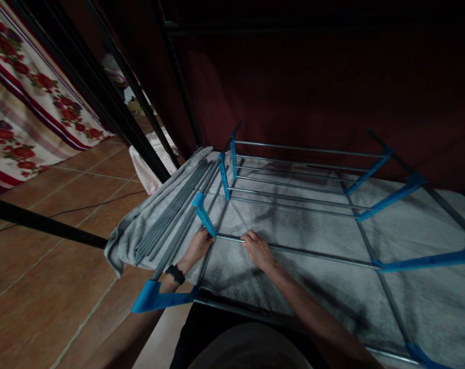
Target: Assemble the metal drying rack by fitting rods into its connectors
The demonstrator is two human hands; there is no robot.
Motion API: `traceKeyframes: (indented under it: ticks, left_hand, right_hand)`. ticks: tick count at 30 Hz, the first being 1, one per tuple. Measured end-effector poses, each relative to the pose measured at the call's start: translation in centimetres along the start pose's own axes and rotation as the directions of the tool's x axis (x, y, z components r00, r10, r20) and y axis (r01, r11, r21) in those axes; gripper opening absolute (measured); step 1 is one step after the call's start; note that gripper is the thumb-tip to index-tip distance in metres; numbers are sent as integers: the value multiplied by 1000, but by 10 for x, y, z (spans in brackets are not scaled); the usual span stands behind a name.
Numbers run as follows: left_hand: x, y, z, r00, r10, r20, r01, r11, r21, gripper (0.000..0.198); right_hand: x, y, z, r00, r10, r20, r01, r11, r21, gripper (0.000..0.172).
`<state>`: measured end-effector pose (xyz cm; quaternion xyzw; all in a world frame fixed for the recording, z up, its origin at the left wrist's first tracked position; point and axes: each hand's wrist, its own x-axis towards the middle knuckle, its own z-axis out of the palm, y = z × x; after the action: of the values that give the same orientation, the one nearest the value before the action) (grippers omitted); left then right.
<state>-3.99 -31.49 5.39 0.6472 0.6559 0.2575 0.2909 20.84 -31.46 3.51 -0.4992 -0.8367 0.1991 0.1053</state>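
Note:
A partly built rack of grey metal rods and blue plastic brackets lies across a grey towel. My right hand (256, 248) is closed around a metal rod (317, 252) that runs left to right. At that rod's left end, my left hand (200, 245) is closed at the foot of a blue bracket (204, 214); its fingertips are partly hidden behind the bracket. Nearer to me, another blue bracket (151, 298) sits beneath my left forearm. Across the rack, a long blue bracket (420, 261) meets the rod's right end.
Several loose grey rods (174, 207) lie along the left side of the grey towel (248, 279). Black metal posts (140, 148) and a low black bar (44, 225) stand at left. A floral cloth (33, 97) hangs there, and a thin cable crosses the tiled floor (33, 266).

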Motion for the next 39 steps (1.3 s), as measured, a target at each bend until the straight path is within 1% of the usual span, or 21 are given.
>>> traceKeyframes:
  ticks: [3,6,12,18,22,25,27,28,29,31,33,34,35,37,38,39]
  left_hand:
    - [1,-3,2,1000,-8,10,7,1000,26,29]
    - [3,-10,5,1000,23,-8,-22,999,32,29]
    - [9,-22,9,998,65,-3,-64,997,34,27]
    - [9,-25,8,997,73,-3,-73,997,6,24]
    - [11,-30,11,998,65,-7,-65,998,-2,24]
    - [16,-41,12,997,77,-6,-77,997,-4,31]
    - [22,-51,12,998,45,-35,-45,999,-4,39]
    - [26,-56,12,999,34,-22,-34,999,8,43]
    - [30,-61,12,999,33,-20,-33,999,13,45]
    - [36,-68,12,999,30,-25,-29,999,40,46]
    - [38,-71,12,999,32,-33,-31,998,53,45]
    - [37,-72,12,999,37,-33,-35,998,53,44]
    - [37,-71,12,998,44,-33,-42,998,49,43]
    - [36,-69,13,997,57,-47,-55,998,41,43]
    - [35,-67,13,997,54,-57,-52,998,42,44]
    - [35,-65,14,997,45,-66,-42,998,42,45]
  right_hand:
    - [1,0,-2,1000,16,27,-16,1000,10,25]
    - [2,-1,-4,999,14,52,-14,1000,-1,28]
    - [0,-3,-3,999,9,49,-8,1000,-25,32]
    - [0,1,3,999,-52,-3,52,997,-50,30]
    - [2,2,7,999,-42,-28,40,998,-43,26]
    - [5,0,7,996,-70,-53,68,997,-43,24]
    - [7,-1,5,996,-55,-66,51,997,-53,20]
    - [7,-2,3,996,-45,-76,41,997,-58,19]
    - [5,-2,-1,995,-46,-93,41,998,-56,19]
    - [-6,-1,-9,985,-67,-160,65,998,-19,24]
    - [-29,8,-17,962,-42,-269,62,996,67,27]
    - [-45,17,-21,946,9,-325,31,993,118,26]
    - [-64,30,-25,922,90,-376,-21,983,185,27]
    - [-105,66,-34,871,225,-437,-130,963,237,33]
    - [-127,88,-39,787,371,-493,-222,916,334,31]
    - [-149,111,-44,658,520,-545,-313,847,430,28]
